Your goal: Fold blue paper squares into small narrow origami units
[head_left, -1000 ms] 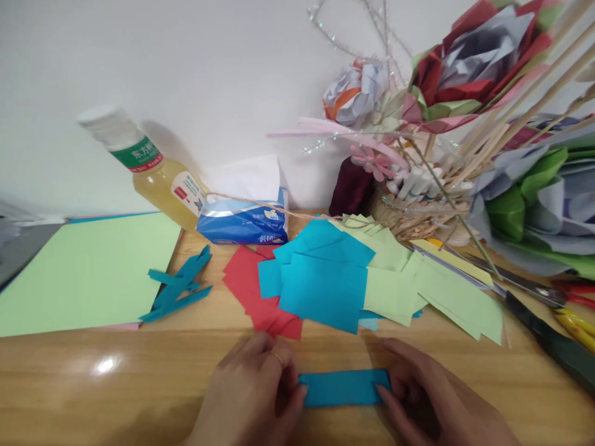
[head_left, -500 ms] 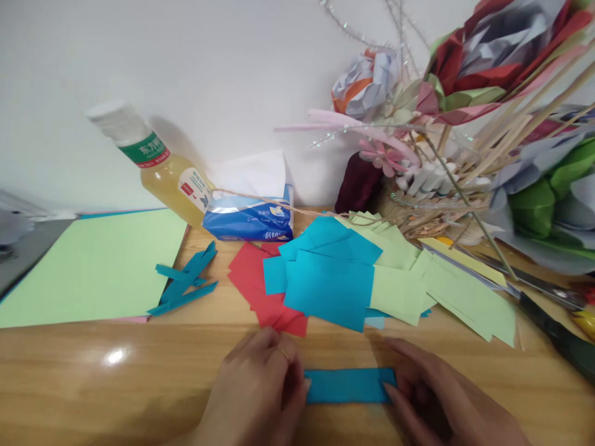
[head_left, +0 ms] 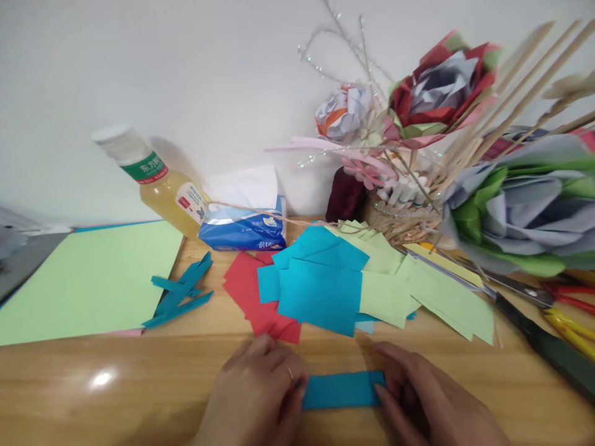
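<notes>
A folded strip of blue paper (head_left: 341, 390) lies level just above or on the wooden table at the bottom of the view. My left hand (head_left: 258, 387), with a ring on one finger, pinches its left end. Its right end sits between the thumb and fingers of my right hand (head_left: 425, 393). Beyond the strip is a pile of blue paper squares (head_left: 323, 294), partly covering red paper pieces (head_left: 253, 297) on the left. Light green paper pieces (head_left: 388, 291) fan out to the right.
Blue paper scraps (head_left: 181, 294) lie beside green sheets (head_left: 93, 279) at left. Behind stand a drink bottle (head_left: 171, 198) and a tissue pack (head_left: 244, 226). Scissors (head_left: 539, 334) and paper flowers (head_left: 530, 204) occupy the right side, with a wooden table (head_left: 153, 365) beneath.
The camera view has tilted up and shifted a little, so the flowers at right show lower and further left. Both hands keep their hold on the blue strip.
</notes>
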`<action>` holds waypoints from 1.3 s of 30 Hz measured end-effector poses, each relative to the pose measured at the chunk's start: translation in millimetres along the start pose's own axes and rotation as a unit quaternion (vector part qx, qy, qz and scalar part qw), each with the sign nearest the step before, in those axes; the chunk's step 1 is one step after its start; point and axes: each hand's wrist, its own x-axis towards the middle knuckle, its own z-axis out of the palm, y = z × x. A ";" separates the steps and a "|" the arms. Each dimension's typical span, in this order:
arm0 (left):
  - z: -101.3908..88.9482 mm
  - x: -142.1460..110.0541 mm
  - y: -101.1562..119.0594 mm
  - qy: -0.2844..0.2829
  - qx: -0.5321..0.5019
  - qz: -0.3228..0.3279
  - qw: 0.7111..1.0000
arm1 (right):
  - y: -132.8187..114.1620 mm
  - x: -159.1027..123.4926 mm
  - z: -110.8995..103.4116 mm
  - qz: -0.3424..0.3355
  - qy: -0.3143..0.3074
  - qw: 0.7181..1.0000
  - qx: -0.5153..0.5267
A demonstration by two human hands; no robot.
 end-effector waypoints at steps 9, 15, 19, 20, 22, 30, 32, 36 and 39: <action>11.1 -0.9 -0.8 0.042 0.016 0.001 0.999 | -4.8 1.7 -2.2 -0.037 0.023 0.999 -0.026; 24.5 -2.0 -7.2 0.140 0.113 0.141 0.973 | -2.4 3.3 -5.6 -0.062 0.033 0.996 -0.051; 34.0 -1.8 -12.6 0.199 0.120 0.157 0.960 | -13.4 -5.6 -13.5 -0.185 0.093 0.970 -0.126; 35.5 -1.6 -13.3 0.202 0.120 0.157 0.959 | -18.3 -8.4 -14.6 -0.231 0.082 0.959 -0.144; 36.2 -2.1 -13.6 0.199 0.126 0.151 0.960 | -27.9 -13.1 -14.4 -0.299 0.040 0.937 -0.178; 15.9 -15.5 -4.9 0.122 0.278 0.224 0.926 | -37.0 -12.8 -22.2 -0.310 -0.053 0.920 -0.233; 10.4 -22.0 -3.4 0.093 0.316 0.238 0.914 | -36.9 -13.6 -26.7 -0.298 -0.065 0.927 -0.221; 1.1 -37.0 -5.0 0.056 0.379 0.241 0.892 | -36.0 -20.5 -24.4 -0.286 -0.055 0.934 -0.205; -4.0 -45.6 -8.2 0.062 0.384 0.232 0.892 | -33.0 -24.3 -17.0 -0.291 -0.028 0.931 -0.218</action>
